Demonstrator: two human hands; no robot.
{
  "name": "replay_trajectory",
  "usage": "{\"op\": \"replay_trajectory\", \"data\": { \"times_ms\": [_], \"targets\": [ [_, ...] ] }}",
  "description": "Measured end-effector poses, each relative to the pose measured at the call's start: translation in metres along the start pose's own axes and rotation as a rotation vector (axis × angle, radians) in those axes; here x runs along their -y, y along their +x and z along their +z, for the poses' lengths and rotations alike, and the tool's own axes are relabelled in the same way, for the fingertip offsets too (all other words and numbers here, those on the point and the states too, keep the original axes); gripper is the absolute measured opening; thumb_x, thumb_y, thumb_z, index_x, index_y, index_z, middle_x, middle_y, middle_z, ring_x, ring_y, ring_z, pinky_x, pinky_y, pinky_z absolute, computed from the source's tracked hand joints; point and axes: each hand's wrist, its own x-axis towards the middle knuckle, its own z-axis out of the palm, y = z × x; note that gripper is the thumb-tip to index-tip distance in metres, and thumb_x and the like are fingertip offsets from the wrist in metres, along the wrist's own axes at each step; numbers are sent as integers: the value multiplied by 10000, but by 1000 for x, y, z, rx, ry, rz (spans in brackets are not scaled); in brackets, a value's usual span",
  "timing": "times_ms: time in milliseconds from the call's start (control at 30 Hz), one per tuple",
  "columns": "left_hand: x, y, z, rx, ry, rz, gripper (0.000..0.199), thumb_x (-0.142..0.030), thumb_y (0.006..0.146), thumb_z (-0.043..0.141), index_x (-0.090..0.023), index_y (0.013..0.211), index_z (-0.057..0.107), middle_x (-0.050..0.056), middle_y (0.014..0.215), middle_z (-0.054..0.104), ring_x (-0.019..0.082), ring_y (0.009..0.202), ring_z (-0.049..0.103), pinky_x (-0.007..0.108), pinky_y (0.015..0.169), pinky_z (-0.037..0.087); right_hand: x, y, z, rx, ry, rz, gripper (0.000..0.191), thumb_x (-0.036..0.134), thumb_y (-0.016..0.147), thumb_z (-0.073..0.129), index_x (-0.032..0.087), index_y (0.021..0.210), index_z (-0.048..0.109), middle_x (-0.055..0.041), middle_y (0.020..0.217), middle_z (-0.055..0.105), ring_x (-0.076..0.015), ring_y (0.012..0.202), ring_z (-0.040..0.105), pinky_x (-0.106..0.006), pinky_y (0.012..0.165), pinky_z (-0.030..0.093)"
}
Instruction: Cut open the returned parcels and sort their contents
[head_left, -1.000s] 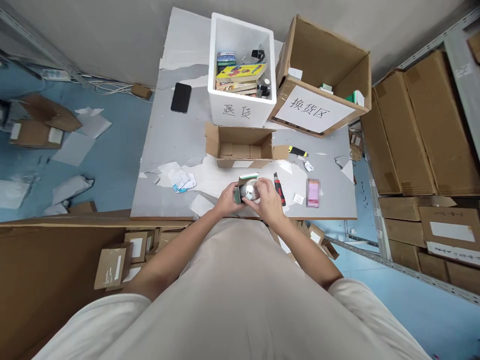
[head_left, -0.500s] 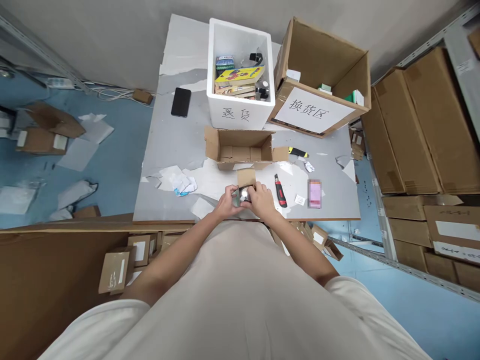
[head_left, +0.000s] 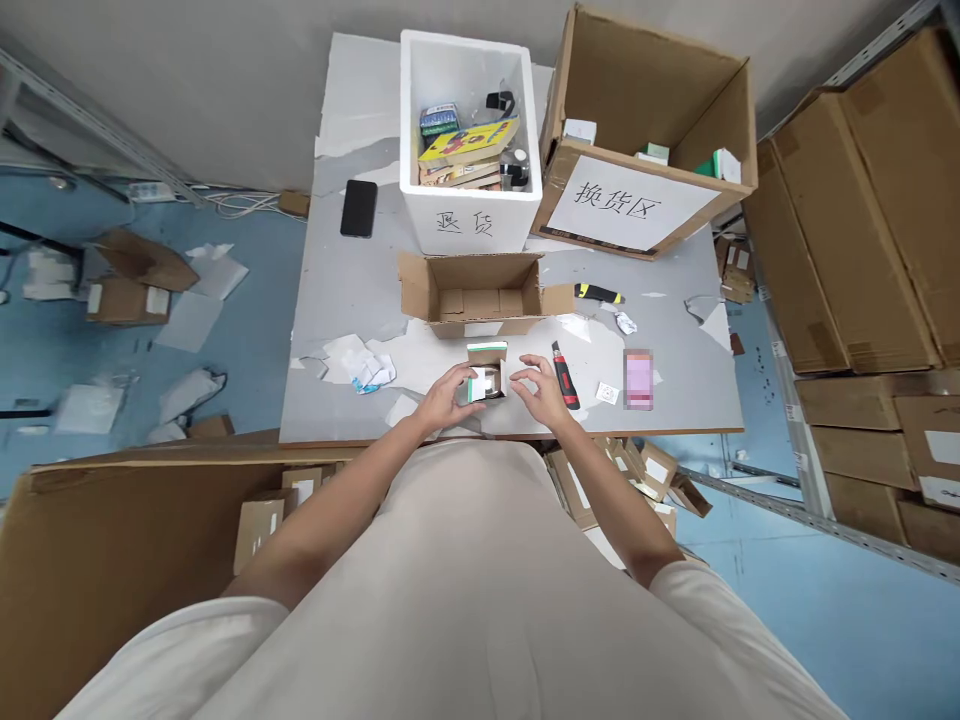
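Observation:
A small white-and-green box (head_left: pixel 474 388) sits at the table's front edge, its top flap (head_left: pixel 487 354) raised. Inside it is something dark and silvery that I cannot make out. My left hand (head_left: pixel 448 398) grips the box from its left side, thumb in front and fingers behind. Just right of the box, my right hand (head_left: pixel 541 392) hovers with fingers curved and apart, holding nothing. Beside that hand lies a red and black utility knife (head_left: pixel 565 376). Behind the small box stands an open cardboard carton (head_left: pixel 480 270).
A white foam box (head_left: pixel 469 222) with books and other goods stands at the back, beside a large labelled carton (head_left: pixel 634 205). Also on the table are a phone (head_left: pixel 359 208), crumpled paper (head_left: pixel 361 362), a yellow-black cutter (head_left: pixel 598 293) and a pink blurred item (head_left: pixel 639 380).
My right hand has come off the small box and moved right, its fingers parting. The box's flap now shows a white, green-edged face. My left hand stays on the box.

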Motion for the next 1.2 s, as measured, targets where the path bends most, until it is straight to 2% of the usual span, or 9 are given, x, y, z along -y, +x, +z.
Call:
{"op": "replay_trajectory", "data": {
  "times_ms": [100,167,300,400,467,600,867,1067,1200],
  "targets": [
    [-1,1,-1,41,7,4,517,-509,699,717,-220,1085,529,122,1236,568,291,1265,481,438,996,459,3,20,3,123,90,33,549,388,786,664,208,1271,479,-145,1297,502,-245,1167,539,-426,910,485],
    [-2,1,-2,36,-8,4,558,-507,701,715,-211,1132,520,129,1279,549,288,1242,503,435,981,472,8,29,2,236,102,-52,669,348,791,662,209,1376,368,-159,1346,484,-246,1191,532,-429,934,474],
    [-3,0,-5,11,-42,-5,690,-490,708,714,-193,1270,446,145,1338,518,279,1216,533,420,963,491,17,32,-9,390,-17,-328,428,289,858,566,204,1272,500,-138,1313,521,-229,1228,511,-428,1016,428],
    [-2,-1,-6,39,-45,-10,689,-490,697,727,-201,1252,440,148,1341,522,286,1221,536,436,983,481,19,30,-19,470,-142,-422,511,385,813,640,187,1264,503,-163,1378,468,-249,1278,466,-424,1017,437],
    [-1,-2,-4,38,-79,-38,684,-502,688,734,-215,1221,417,152,1350,514,285,1231,531,455,987,478,18,28,-20,481,-209,-436,505,433,833,620,173,1249,505,-175,1406,449,-257,1307,436,-438,1032,427],
    [4,-2,2,-29,-167,-82,731,-515,634,773,-227,1151,343,174,1332,519,288,1243,523,490,984,474,12,25,-12,459,-330,-435,342,401,921,493,179,1175,549,-156,1421,446,-260,1364,357,-487,1067,387],
    [3,2,0,2,-156,-82,755,-484,599,801,-237,1139,335,170,1310,538,299,1235,533,498,988,470,19,17,-6,448,-398,-387,334,411,915,500,199,1162,574,-153,1463,370,-288,1372,302,-471,975,456],
    [0,-2,-9,76,-92,-64,761,-481,580,809,-237,1154,373,168,1333,535,304,1220,549,505,1021,445,12,12,-4,527,-392,-464,535,479,758,700,199,1194,570,-195,1532,243,-339,1409,241,-535,1022,392],
    [1,-4,-11,69,-80,-87,772,-485,580,810,-231,1166,376,170,1327,547,298,1217,554,491,1018,449,-6,11,-2,538,-365,-531,561,434,763,713,215,1249,538,-195,1541,212,-320,1427,215,-523,1041,373]
  ]
}}
